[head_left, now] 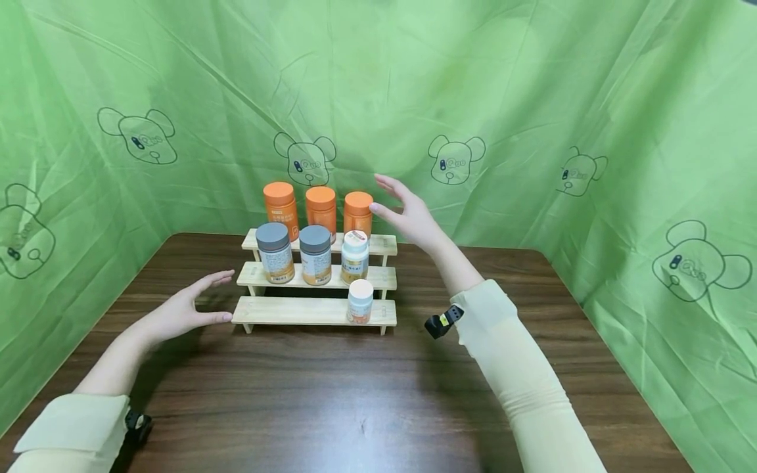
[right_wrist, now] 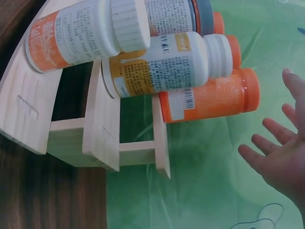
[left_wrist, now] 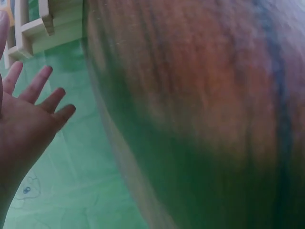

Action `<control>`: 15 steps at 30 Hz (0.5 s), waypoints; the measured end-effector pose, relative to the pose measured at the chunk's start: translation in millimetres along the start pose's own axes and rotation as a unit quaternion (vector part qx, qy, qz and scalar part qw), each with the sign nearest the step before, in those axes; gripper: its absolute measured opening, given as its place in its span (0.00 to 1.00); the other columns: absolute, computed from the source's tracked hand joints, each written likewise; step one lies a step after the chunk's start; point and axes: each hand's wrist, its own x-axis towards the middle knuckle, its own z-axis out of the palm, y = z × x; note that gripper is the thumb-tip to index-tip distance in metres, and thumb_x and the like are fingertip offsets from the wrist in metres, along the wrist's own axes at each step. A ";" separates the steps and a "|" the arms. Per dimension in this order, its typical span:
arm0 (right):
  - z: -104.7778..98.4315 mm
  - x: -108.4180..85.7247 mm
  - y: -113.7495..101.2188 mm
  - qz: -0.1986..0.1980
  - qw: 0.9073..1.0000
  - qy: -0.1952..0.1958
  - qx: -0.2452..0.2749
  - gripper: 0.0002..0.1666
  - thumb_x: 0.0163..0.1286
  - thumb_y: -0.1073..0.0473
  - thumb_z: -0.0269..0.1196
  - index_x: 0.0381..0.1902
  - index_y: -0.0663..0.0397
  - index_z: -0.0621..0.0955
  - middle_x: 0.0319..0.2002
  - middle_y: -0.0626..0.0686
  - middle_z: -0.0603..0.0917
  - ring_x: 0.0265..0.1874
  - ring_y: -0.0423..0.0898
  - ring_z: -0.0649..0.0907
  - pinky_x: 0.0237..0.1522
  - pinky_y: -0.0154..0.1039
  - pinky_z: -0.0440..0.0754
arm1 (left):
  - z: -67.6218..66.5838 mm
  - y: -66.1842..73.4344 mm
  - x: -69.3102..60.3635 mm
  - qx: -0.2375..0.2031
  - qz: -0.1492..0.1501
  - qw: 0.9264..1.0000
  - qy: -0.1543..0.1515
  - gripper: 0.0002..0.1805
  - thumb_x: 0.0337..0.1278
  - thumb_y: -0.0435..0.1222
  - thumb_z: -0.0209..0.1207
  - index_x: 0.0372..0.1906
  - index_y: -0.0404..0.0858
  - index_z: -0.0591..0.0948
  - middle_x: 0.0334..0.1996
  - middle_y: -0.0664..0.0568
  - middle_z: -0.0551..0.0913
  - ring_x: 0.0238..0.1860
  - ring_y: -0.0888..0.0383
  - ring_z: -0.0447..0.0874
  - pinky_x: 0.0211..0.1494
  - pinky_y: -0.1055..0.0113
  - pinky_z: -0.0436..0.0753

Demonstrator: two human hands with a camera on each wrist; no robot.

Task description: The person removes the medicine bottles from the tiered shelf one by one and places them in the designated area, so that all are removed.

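A three-step wooden rack (head_left: 296, 312) stands on the table. Three orange bottles (head_left: 321, 210) fill its top step. Two grey-lidded bottles (head_left: 316, 256) and a white bottle with a yellow label (head_left: 355, 257) share the middle step. A small white bottle with an orange label (head_left: 360, 302) sits at the right end of the lowest step. My left hand (head_left: 183, 312) is beside the rack's left end, fingers extended and holding nothing; whether its thumb touches the wood I cannot tell. My right hand (right_wrist: 286, 152), also holding nothing, hovers spread near the rightmost orange bottle (right_wrist: 214, 98), apart from it.
Dark wood-grain table (head_left: 331, 407) lies under the rack. Green cloth (head_left: 378, 79) with bear-head drawings hangs behind and on both sides. Each forearm wears a pale sleeve (head_left: 503, 348), with a black wrist camera (head_left: 443, 322) strapped on the right one.
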 end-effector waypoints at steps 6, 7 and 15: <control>6.8 1.3 -9.6 -0.009 0.998 -0.008 0.058 0.38 0.66 0.55 0.63 0.71 0.47 0.62 0.69 0.52 0.65 0.68 0.50 0.64 0.63 0.48 0.67 | 3.9 -11.4 2.2 -0.038 0.003 0.999 -0.022 0.38 0.53 0.41 0.66 0.68 0.45 0.63 0.64 0.41 0.70 0.64 0.54 0.67 0.59 0.72 0.67; 8.0 0.8 -11.9 -0.012 0.998 -0.009 0.065 0.37 0.66 0.57 0.63 0.70 0.50 0.62 0.69 0.54 0.65 0.68 0.52 0.64 0.63 0.49 0.67 | 3.7 -13.3 2.2 -0.046 0.003 0.999 -0.025 0.36 0.53 0.41 0.66 0.67 0.43 0.64 0.63 0.40 0.70 0.63 0.56 0.67 0.58 0.75 0.66; 22.1 4.3 -11.2 0.009 0.996 -0.003 0.085 0.37 0.65 0.60 0.63 0.69 0.54 0.64 0.67 0.57 0.68 0.65 0.50 0.68 0.64 0.49 0.65 | 4.9 -23.6 3.0 -0.075 -0.014 0.995 -0.069 0.32 0.56 0.40 0.63 0.66 0.42 0.66 0.65 0.42 0.67 0.64 0.56 0.64 0.57 0.75 0.67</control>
